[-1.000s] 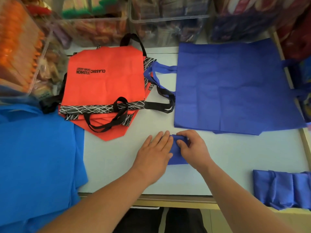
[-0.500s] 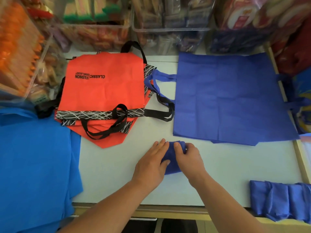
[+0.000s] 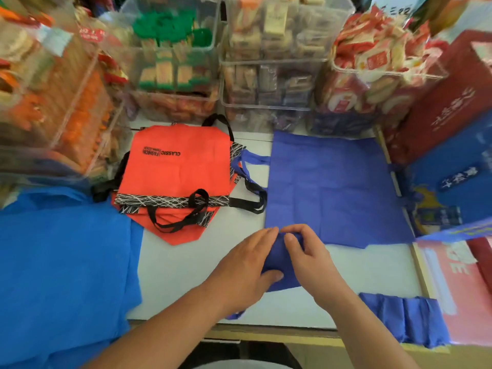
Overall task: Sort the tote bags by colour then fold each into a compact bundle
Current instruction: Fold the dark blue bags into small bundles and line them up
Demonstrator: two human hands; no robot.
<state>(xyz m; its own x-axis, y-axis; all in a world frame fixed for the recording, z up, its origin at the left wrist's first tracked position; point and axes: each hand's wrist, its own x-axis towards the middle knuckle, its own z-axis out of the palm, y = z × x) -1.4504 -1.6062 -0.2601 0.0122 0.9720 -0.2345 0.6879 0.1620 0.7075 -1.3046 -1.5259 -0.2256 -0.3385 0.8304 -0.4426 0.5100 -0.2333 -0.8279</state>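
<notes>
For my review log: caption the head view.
Left hand and right hand fold a violet tote; red totes lie behind.

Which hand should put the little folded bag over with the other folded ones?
Probably the right hand: it pinches the folded bag, and the finished bundles lie on its side. The left hand would have to reach across.
</notes>
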